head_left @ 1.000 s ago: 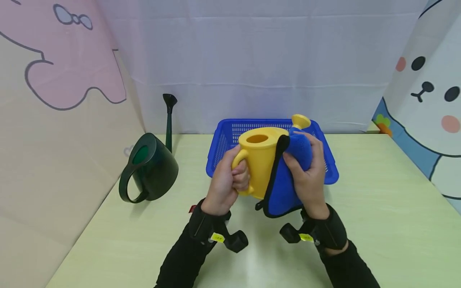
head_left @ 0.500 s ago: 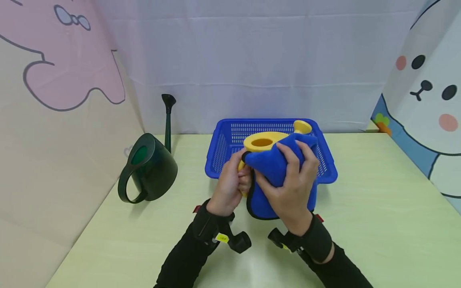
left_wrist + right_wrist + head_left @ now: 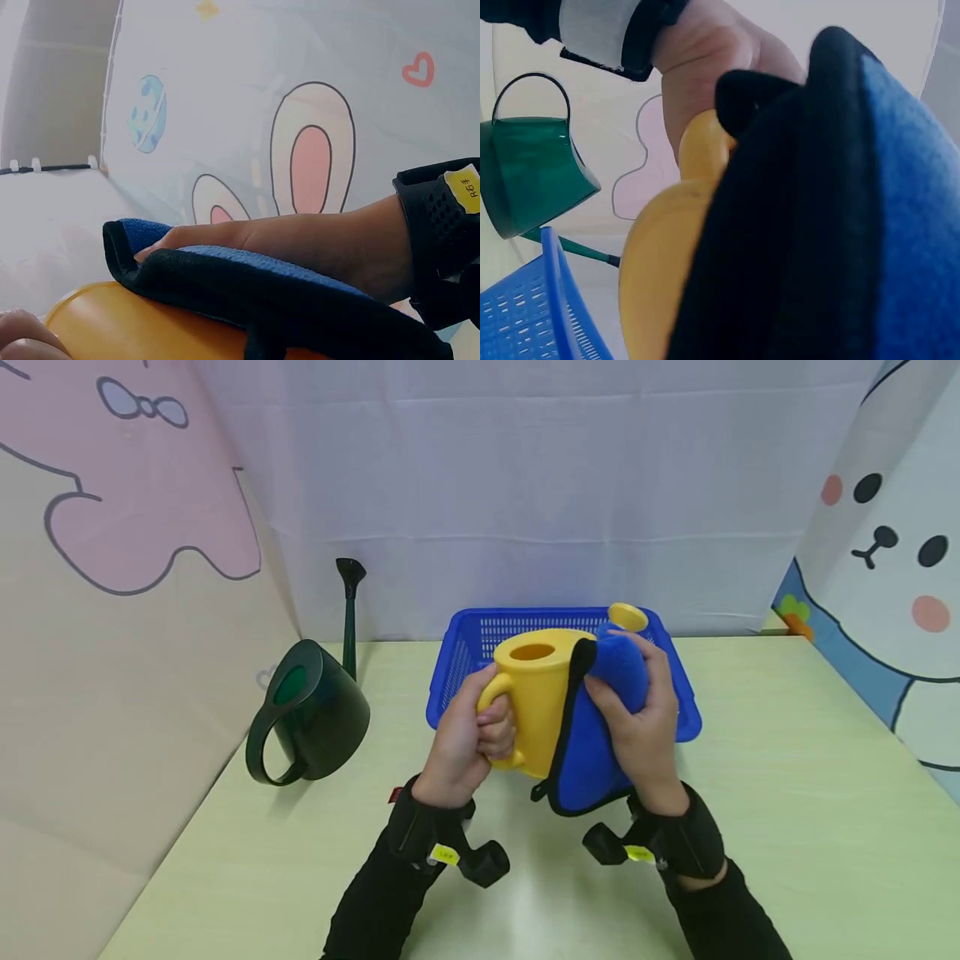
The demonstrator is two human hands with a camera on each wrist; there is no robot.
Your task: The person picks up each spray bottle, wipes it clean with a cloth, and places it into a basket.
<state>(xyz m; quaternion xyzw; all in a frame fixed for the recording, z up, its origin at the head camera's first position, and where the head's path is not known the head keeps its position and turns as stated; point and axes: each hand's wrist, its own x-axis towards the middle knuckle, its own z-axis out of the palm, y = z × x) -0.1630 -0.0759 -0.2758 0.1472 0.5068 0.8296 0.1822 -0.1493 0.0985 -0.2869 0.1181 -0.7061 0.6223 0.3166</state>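
Note:
My left hand (image 3: 468, 735) grips the handle of a yellow watering can (image 3: 534, 702), fingers curled round it. The can is held up in front of a blue basket, its yellow sprinkler head (image 3: 628, 617) pointing to the back right. In my right hand (image 3: 645, 718) is a blue cloth (image 3: 592, 752) with black edging, thumb on the near face and the fingers behind. The cloth lies against the can's right side and hides the spout's lower part. In the right wrist view, the black-edged cloth (image 3: 907, 217) covers much of the yellow can (image 3: 656, 262).
A dark green watering can (image 3: 326, 718) stands on the left of the table, its long spout (image 3: 350, 627) pointing up and back. The blue basket (image 3: 461, 643) sits at the table's back edge behind my hands. Cloth hangings with cartoon figures surround the table.
The cloth first moved left across the front of the yellow can, hiding most of it. Now my right hand is back on the right with the cloth, and the can's body shows again.

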